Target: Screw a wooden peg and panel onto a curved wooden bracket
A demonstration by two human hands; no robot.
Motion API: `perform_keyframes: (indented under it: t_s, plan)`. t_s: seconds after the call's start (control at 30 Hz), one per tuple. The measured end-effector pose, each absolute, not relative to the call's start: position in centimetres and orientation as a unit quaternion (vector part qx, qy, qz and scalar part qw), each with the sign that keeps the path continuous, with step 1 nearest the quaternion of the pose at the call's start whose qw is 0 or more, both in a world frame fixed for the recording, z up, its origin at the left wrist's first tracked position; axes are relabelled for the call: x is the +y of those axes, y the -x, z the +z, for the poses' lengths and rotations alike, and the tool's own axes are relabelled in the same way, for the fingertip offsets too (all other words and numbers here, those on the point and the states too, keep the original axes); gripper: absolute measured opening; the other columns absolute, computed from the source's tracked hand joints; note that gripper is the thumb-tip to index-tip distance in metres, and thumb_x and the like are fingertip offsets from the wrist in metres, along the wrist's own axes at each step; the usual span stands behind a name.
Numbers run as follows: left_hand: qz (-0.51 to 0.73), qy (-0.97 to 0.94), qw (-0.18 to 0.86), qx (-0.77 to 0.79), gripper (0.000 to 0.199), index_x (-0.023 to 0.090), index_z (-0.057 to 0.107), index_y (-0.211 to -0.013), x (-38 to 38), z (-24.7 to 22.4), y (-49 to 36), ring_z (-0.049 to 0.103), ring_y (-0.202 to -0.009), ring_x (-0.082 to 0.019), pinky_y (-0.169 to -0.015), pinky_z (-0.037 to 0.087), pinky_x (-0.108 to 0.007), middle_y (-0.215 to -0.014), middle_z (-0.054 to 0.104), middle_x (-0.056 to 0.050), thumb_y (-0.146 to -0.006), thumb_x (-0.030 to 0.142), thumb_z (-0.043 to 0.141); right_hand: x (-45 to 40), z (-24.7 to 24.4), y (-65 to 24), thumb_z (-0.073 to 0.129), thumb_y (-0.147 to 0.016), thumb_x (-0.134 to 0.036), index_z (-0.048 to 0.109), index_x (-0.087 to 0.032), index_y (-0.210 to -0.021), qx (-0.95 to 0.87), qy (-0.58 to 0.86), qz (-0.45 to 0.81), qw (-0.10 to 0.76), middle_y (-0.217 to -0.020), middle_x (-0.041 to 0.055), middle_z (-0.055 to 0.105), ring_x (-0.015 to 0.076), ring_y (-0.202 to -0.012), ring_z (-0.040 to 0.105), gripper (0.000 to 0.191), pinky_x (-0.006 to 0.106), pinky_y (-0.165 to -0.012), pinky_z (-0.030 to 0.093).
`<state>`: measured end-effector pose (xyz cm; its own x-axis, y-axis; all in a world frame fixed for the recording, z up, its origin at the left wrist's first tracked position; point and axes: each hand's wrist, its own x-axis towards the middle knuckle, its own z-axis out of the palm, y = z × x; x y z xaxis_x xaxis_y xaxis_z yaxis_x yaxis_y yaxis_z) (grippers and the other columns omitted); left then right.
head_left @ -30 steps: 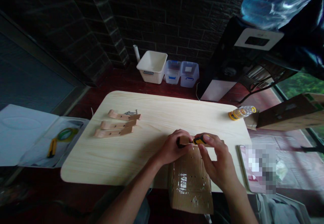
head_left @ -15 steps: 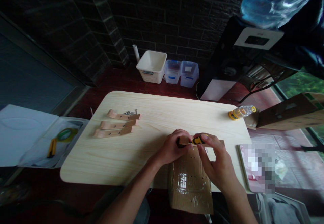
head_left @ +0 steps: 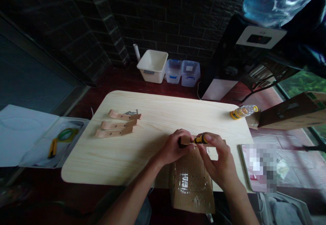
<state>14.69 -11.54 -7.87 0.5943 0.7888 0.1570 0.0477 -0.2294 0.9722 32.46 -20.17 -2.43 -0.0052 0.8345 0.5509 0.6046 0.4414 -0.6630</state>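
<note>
My left hand [head_left: 175,147] is closed around a small wooden piece [head_left: 185,140] with a dark part beside it, over the top end of a taped cardboard piece [head_left: 192,181]. The fingers of my right hand [head_left: 216,150] pinch a yellow and black screwdriver [head_left: 200,139], whose tip points left at the wooden piece. The cardboard has small holes and hangs over the table's front edge. Several curved wooden pieces with holes [head_left: 117,132] lie at the left of the table [head_left: 150,116], with metal screws [head_left: 131,112] behind them.
A yellow-capped bottle [head_left: 243,112] lies at the table's right rear corner. An open case with a yellow cutter [head_left: 52,148] and green tape is at the left. Bins [head_left: 153,73] stand behind the table, beside a water dispenser [head_left: 221,87].
The screwdriver handle has turned slightly between my right fingers, showing more black. My left hand keeps nearly the same place.
</note>
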Motion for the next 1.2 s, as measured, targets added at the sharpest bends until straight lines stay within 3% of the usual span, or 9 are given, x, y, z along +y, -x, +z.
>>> perform_keyframes:
  t_s: [0.13,0.3,0.47,0.63,0.83,1.2]
  plan:
    - [0.338,-0.703,0.551,0.296,0.018,0.021,0.069,-0.103,-11.52,-7.79,-14.70,0.068,-0.110,-0.025,-0.102,0.054,-0.043,-0.113,0.072,-0.008,-0.090,0.030,0.077,-20.26,-2.05,-32.36,0.064,-0.097,-0.010,0.045,-0.033,-0.148,-0.710,0.502,0.120,0.479,-0.132,0.0104,0.070,0.0240,-0.119,0.073,0.059,0.044,-0.091,0.066]
    - [0.348,-0.700,0.549,0.297,0.017,0.020,0.070,-0.101,-11.52,-7.66,-14.80,0.068,-0.110,-0.025,-0.103,0.053,-0.043,-0.112,0.073,-0.008,-0.089,0.029,0.077,-20.15,-2.37,-32.53,0.063,-0.096,-0.006,0.047,-0.033,-0.147,-0.700,0.504,0.115,0.493,-0.122,0.0071,0.073,0.0210,-0.107,0.076,0.059,0.040,-0.085,0.067]
    - [0.342,-0.699,0.551,0.302,0.018,0.020,0.070,-0.101,-11.47,-7.52,-14.82,0.068,-0.109,-0.025,-0.102,0.054,-0.043,-0.111,0.074,-0.008,-0.088,0.030,0.078,-20.05,-2.36,-32.60,0.063,-0.096,-0.006,0.046,-0.035,-0.149,-0.706,0.497,0.113,0.492,-0.123,0.0068,0.072,0.0215,-0.109,0.076,0.063,0.039,-0.081,0.067]
    - [0.342,-0.703,0.549,0.295,0.018,0.021,0.071,-0.103,-11.47,-7.56,-14.75,0.068,-0.110,-0.025,-0.102,0.053,-0.042,-0.113,0.073,-0.008,-0.090,0.031,0.077,-20.16,-1.86,-32.31,0.062,-0.095,-0.003,0.044,-0.034,-0.149,-0.703,0.486,0.134,0.502,-0.133,0.0091,0.070,0.0227,-0.120,0.073,0.065,0.042,-0.090,0.066]
    - [0.345,-0.699,0.551,0.300,0.016,0.020,0.070,-0.100,-11.51,-7.73,-14.78,0.068,-0.108,-0.025,-0.101,0.054,-0.042,-0.113,0.074,-0.008,-0.089,0.030,0.077,-20.05,-1.98,-32.45,0.062,-0.094,-0.004,0.046,-0.035,-0.148,-0.700,0.497,0.124,0.497,-0.122,0.0056,0.074,0.0218,-0.110,0.076,0.064,0.040,-0.085,0.067]
    - [0.339,-0.701,0.553,0.298,0.016,0.020,0.070,-0.102,-11.49,-7.55,-14.72,0.069,-0.108,-0.025,-0.100,0.055,-0.043,-0.111,0.073,-0.008,-0.090,0.030,0.075,-20.03,-2.16,-32.53,0.061,-0.096,-0.003,0.043,-0.037,-0.152,-0.703,0.494,0.131,0.494,-0.122,0.0056,0.070,0.0201,-0.109,0.074,0.068,0.038,-0.084,0.066]
